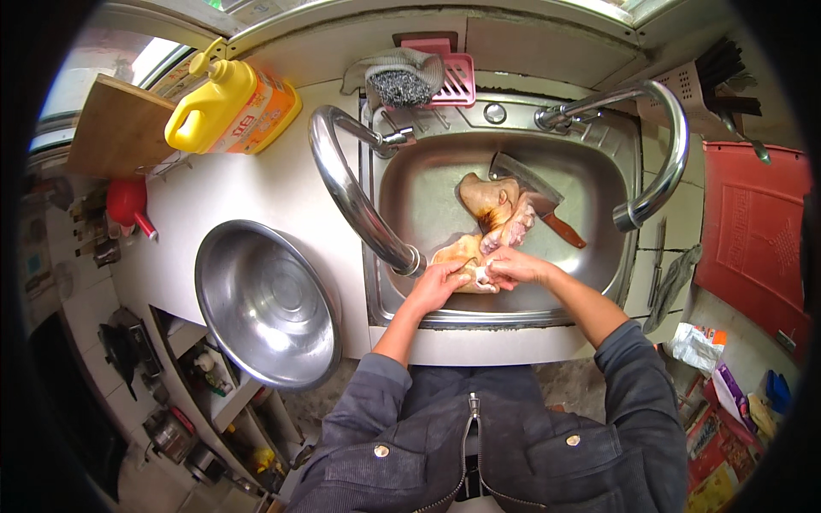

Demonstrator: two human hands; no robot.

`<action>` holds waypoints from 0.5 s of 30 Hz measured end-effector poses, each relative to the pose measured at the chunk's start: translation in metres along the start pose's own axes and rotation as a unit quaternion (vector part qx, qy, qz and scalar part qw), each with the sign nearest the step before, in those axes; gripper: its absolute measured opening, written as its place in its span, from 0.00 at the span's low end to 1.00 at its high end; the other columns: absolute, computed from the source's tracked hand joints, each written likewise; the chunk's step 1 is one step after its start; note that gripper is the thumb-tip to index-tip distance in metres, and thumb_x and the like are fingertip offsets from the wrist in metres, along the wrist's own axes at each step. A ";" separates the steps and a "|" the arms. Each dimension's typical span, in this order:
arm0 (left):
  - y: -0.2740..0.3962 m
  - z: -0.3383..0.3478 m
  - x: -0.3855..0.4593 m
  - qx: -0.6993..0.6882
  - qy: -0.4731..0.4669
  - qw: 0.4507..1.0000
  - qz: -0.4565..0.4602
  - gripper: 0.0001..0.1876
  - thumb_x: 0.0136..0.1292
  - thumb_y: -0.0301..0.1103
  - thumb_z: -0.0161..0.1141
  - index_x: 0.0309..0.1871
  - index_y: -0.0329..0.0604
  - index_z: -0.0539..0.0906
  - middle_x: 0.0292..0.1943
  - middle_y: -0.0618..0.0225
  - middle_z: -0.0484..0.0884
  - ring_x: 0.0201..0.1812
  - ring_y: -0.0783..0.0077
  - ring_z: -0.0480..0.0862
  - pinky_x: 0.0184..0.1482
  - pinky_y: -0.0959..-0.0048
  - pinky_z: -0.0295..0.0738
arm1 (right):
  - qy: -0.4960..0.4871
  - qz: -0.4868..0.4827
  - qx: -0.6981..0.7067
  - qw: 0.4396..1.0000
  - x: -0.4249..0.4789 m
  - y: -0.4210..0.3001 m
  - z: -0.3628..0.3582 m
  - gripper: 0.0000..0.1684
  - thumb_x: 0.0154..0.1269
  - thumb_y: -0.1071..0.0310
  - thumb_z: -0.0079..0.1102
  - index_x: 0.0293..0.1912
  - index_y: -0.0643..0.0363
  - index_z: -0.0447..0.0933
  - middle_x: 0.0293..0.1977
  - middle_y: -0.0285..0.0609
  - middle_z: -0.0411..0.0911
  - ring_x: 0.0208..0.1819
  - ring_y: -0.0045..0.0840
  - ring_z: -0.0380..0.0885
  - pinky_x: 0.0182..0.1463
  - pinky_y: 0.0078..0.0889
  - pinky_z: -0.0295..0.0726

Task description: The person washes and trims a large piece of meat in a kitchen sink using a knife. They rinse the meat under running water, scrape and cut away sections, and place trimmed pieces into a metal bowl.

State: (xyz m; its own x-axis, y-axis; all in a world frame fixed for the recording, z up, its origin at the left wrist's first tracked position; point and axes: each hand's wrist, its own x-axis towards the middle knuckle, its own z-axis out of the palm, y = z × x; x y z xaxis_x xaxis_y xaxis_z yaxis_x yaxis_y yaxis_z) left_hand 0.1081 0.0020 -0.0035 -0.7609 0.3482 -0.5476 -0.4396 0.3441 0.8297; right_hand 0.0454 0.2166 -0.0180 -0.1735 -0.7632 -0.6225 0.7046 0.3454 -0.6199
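A pale piece of raw meat with skin lies at the near edge of the stainless steel sink. My left hand grips its left side, thumb on top. The fingers of my right hand are closed on a white, fatty bit at its right side. Just beyond, a second skin-on piece, browned in one spot, rests on the sink floor. Beside that piece, on its right, lies a cleaver with a wooden handle, its blade partly hidden by the meat.
Two curved chrome faucets arch over the sink's left and right sides. A large steel basin stands on the counter at left, below a yellow pump jug. Steel wool sits by a pink rack behind the sink.
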 end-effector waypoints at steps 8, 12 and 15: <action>-0.005 -0.002 0.008 -0.019 -0.054 0.998 0.004 0.17 0.64 0.36 0.54 0.50 0.33 0.75 0.44 0.61 0.80 0.45 0.74 0.76 0.50 0.73 0.69 | 0.153 -0.065 -0.227 0.960 -0.013 -0.025 0.023 0.13 0.54 0.62 0.54 0.23 0.62 0.72 0.17 0.40 0.74 0.18 0.23 0.74 0.22 0.27 0.72; -0.003 0.012 0.012 0.034 -0.009 0.999 -0.004 0.18 0.67 0.42 0.48 0.48 0.34 0.73 0.42 0.55 0.79 0.45 0.66 0.77 0.49 0.69 0.68 | 0.292 -0.195 -0.536 0.767 -0.010 -0.020 0.046 0.11 0.52 0.61 0.60 0.29 0.57 0.73 0.23 0.46 0.75 0.25 0.38 0.76 0.26 0.39 0.75; -0.020 0.020 0.017 0.009 0.016 1.000 0.001 0.18 0.69 0.42 0.45 0.49 0.34 0.75 0.43 0.62 0.79 0.46 0.72 0.76 0.53 0.72 0.67 | 0.384 -0.195 -0.536 0.726 -0.011 -0.011 0.060 0.13 0.53 0.57 0.61 0.33 0.55 0.73 0.25 0.47 0.75 0.26 0.42 0.77 0.27 0.42 0.76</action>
State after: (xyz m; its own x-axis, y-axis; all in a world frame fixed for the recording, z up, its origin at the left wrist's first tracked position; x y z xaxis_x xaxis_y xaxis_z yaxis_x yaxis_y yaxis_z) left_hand 0.1135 0.0189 -0.0315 -0.7768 0.3204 -0.5421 -0.4300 0.3591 0.8284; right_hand 0.0809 0.1883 0.0242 -0.8380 -0.5308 -0.1267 -0.3714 0.7249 -0.5802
